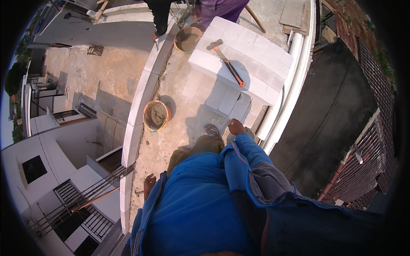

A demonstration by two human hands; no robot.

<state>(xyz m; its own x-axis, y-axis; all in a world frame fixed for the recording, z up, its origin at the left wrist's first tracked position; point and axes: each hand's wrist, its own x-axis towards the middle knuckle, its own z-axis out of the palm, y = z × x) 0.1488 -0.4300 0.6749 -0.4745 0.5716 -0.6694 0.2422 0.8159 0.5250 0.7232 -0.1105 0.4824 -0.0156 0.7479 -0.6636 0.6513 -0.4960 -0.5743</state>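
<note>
My right hand (236,126) hangs in front of me with its fingers curled closed; nothing shows in it. It is nearest to the low row of grey-white blocks (226,101) on the floor. At my left side, my left hand (149,184) is partly closed beside the low wall. A thin dark piece (139,192) shows by its fingers, too small to name. Ahead, a hammer (226,64) with an orange and black handle lies on a stack of white blocks (256,47). A bucket of grey mortar (156,116) stands ahead to the left.
A curved low block wall (137,106) runs along my left, with a drop to a yard beyond. White pipes (284,106) line the right edge above a dark roof (329,111). Another bucket (188,39) stands near two people (218,9) at the far end.
</note>
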